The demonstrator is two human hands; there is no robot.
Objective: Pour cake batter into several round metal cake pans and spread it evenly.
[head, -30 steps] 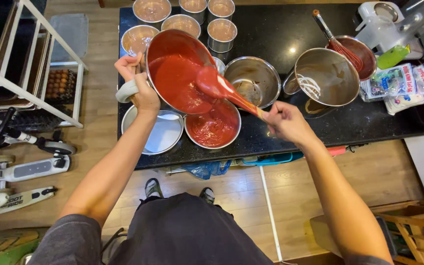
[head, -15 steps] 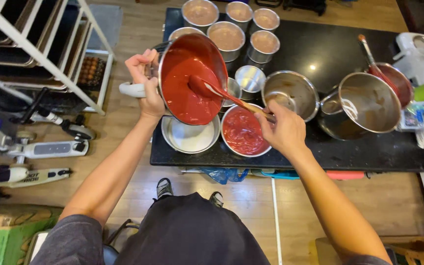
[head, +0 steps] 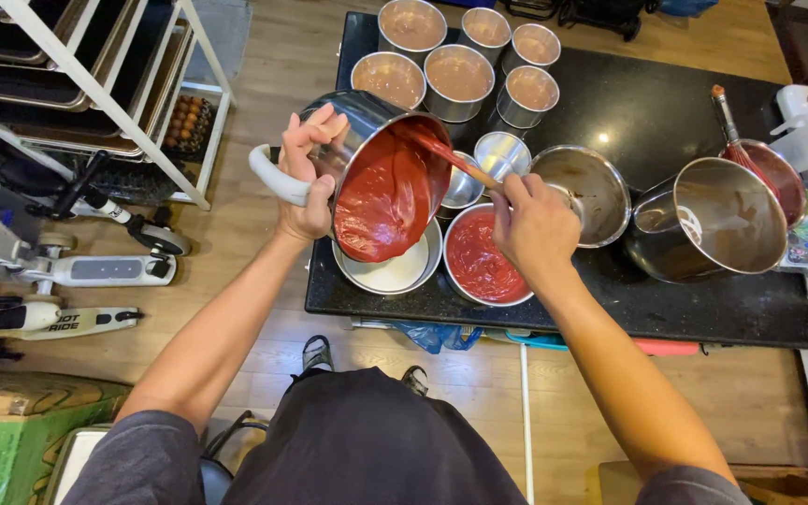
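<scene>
We record the left hand closed firmly around the white handle of a steel saucepan, fingers wrapped over the rim side. The pan is tipped steeply, its mouth facing toward four o'clock, its inside coated in thick red batter. The handle-to-lip axis runs roughly from nine o'clock to three o'clock.

We record the right hand clasped on the shaft of a spatula, whose long axis runs from the fist toward ten o'clock and into the pan, where its blade lies against the far wall. The right hand is the nearer one to the receiving tins.

Directly under the pan's lower lip, at six o'clock from it, sits a round tin with pale contents. Just beside that, at three o'clock, a second round tin holds red batter. Both rest near the front edge of the black countertop.

Beyond, at twelve o'clock, filled small tins stand clustered. At three o'clock are an emptied mixing bowl and a larger steel pot.
</scene>
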